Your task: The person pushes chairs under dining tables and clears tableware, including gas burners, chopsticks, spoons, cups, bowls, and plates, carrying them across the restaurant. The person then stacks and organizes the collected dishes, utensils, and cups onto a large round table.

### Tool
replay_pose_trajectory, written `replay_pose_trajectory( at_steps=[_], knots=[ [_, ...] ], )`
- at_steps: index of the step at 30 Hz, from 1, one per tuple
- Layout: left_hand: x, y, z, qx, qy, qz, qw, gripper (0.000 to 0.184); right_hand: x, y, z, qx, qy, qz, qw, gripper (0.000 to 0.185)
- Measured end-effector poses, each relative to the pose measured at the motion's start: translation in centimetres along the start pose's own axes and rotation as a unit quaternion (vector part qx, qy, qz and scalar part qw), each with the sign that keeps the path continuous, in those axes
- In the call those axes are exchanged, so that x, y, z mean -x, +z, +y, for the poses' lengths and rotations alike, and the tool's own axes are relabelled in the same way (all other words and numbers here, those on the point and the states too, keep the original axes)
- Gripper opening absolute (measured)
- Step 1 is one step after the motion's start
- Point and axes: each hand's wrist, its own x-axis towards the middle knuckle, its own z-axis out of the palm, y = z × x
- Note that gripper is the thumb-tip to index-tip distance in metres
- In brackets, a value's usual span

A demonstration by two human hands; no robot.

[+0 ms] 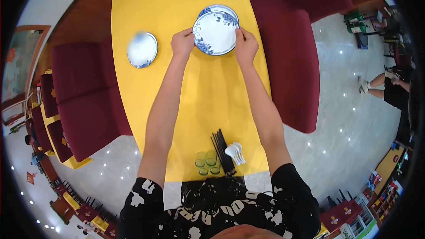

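Both my hands grip a white plate with blue flower patterns [216, 33] by its opposite edges, over the far part of the yellow table. My left hand [183, 43] is closed on its left rim, and my right hand [246, 46] pinches the right rim. Just behind it, partly covered, shows a second blue-patterned plate [219, 7]. Whether the two touch cannot be made out. To the left of my left arm lies another white plate with a blue rim [142, 51], partly blurred in the picture.
Near the table's front edge stand several green glasses [207, 162], beside black chopsticks [223, 152] and white spoons [235, 153]. Dark red benches [292, 62] flank the yellow table [208, 106]. Items stand at its far end. A person [394, 88] is on the right.
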Motion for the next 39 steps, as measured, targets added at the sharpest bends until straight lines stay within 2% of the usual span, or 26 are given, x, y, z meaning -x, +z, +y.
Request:
replay_pose_trajectory(
  at_steps=[2,4,7,8,13,14,17,20,24,27,29,32,35,39],
  knots=[
    [-3.4,1.1,1.9,-0.043,0.012,-0.001,0.999,0.028,-3.9,1.0,-0.1,0.035,-0.019,-0.020,0.999,0.025],
    [-5.5,2.2,1.3,-0.177,0.061,0.016,0.982,0.029,-6.0,1.9,0.8,0.077,-0.036,-0.041,0.996,0.026],
    [-5.2,2.5,2.5,-0.250,0.145,0.052,0.956,0.030,-6.5,3.0,3.2,0.085,-0.027,-0.053,0.995,0.025],
    [-5.2,2.5,2.3,-0.262,0.139,0.042,0.954,0.030,-6.4,3.1,3.0,0.082,-0.029,-0.054,0.995,0.024],
    [-4.0,2.9,3.0,-0.208,0.127,0.040,0.969,0.030,-6.3,3.3,2.9,0.095,-0.027,-0.028,0.995,0.023],
    [-3.7,3.0,3.1,-0.186,0.117,0.045,0.975,0.030,-6.5,3.5,4.4,0.139,-0.059,-0.013,0.988,0.023],
    [-5.1,4.1,0.0,-0.103,0.110,0.081,0.985,0.030,-6.6,3.5,3.8,0.039,0.060,-0.072,0.995,0.025],
    [-5.3,3.1,-1.0,-0.032,0.038,0.077,0.996,0.029,-6.7,4.3,4.2,0.013,0.088,-0.078,0.993,0.029],
    [-4.5,-2.7,-0.5,-0.004,0.014,0.057,0.998,0.029,-4.3,7.7,4.0,-0.048,0.106,-0.116,0.986,0.028],
    [-4.2,-10.5,-1.3,-0.004,0.002,0.061,0.998,0.031,-0.8,12.8,1.9,-0.054,0.073,-0.140,0.986,0.028],
    [-5.1,-15.5,-3.6,0.083,0.012,0.088,0.993,0.031,1.7,17.0,-0.6,-0.063,0.047,-0.154,0.985,0.028],
    [-5.2,-21.3,-5.6,0.117,0.006,0.120,0.986,0.031,5.3,21.8,-4.3,0.002,-0.016,-0.166,0.986,0.028],
    [-6.2,-24.9,-7.4,0.044,0.009,0.172,0.984,0.031,7.6,24.3,-6.4,0.015,-0.012,-0.214,0.977,0.026],
    [-4.0,-26.3,-9.5,-0.076,-0.003,0.184,0.980,0.032,10.2,24.8,-6.7,0.058,-0.040,-0.239,0.968,0.024]
  ],
)
